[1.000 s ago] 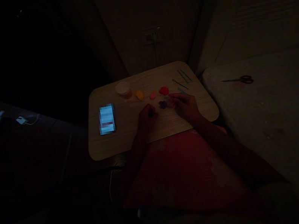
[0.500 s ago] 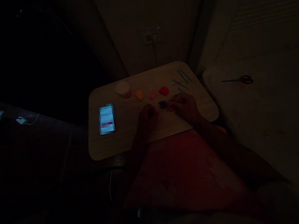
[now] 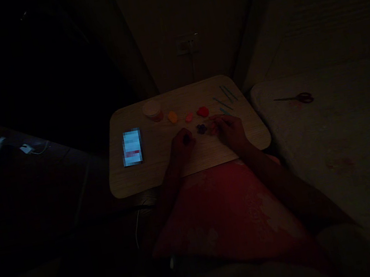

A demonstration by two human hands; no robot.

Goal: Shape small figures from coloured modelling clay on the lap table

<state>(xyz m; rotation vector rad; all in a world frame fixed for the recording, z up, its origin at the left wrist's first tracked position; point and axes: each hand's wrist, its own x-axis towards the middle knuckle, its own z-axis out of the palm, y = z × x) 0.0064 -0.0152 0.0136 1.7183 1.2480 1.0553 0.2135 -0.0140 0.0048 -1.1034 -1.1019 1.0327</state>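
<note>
In dim light, my left hand [image 3: 183, 142] rests on the small wooden table with its fingers curled in; whether anything is inside them is hidden. My right hand [image 3: 228, 128] is over the table's right half, thumb and fingertips pinched together on something too dark and small to make out. Between the hands lies a dark purple, lobed piece [image 3: 201, 129], apart from my left hand and just left of my right fingertips. Behind it are a red lump [image 3: 203, 112], a pink lump [image 3: 189, 117] and an orange lump [image 3: 172, 117], soft-looking like modelling clay.
A lidded tub [image 3: 152, 111] stands at the table's back left, and a lit phone [image 3: 132, 147] lies at the left. Several thin sticks [image 3: 226, 97] lie at the back right. Scissors [image 3: 295, 99] rest on the pale surface to the right. The table's edge [image 3: 191, 174] borders my lap.
My right fingertips have drawn slightly right, away from the purple piece, and pinch more closely. My left hand stays about where it was.
</note>
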